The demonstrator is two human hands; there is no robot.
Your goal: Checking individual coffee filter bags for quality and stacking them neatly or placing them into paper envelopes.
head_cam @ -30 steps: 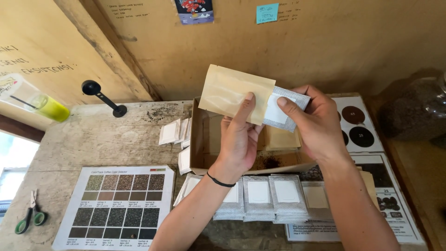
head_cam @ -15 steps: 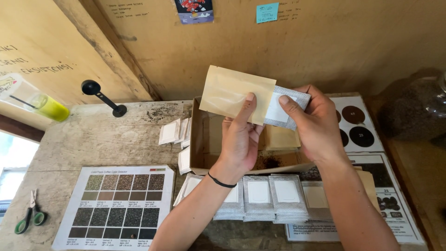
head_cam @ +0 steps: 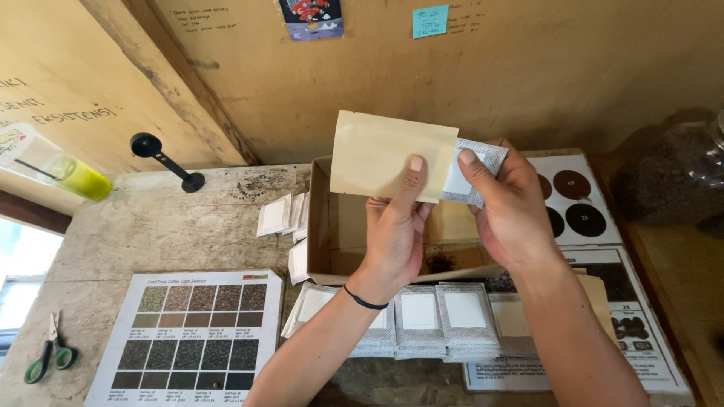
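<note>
Wooden worktop [head_cam: 173, 226] carries an open cardboard box [head_cam: 320, 226] at its far middle, dark grounds spilled inside. Above the box, the left hand [head_cam: 396, 234] pinches a tan paper pouch [head_cam: 388, 154] upright, seemingly for filling; the right hand [head_cam: 513, 215] grips a white filter sachet [head_cam: 471, 177] at the pouch's right edge. More sachets [head_cam: 422, 320] lie in a near row.

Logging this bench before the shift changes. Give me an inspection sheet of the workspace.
Surface: worn wooden bench, spilled grounds in cardboard tray.
Job's things: tan pouch with white sachet at its right edge.
Clutter: sachet row, colour chart, scissors, black scoop.
Hands: left hand pinches pouch; right hand grips sachet.
Cables: nothing seen.
Surroundings: plywood wall, sticky note, jar.
</note>
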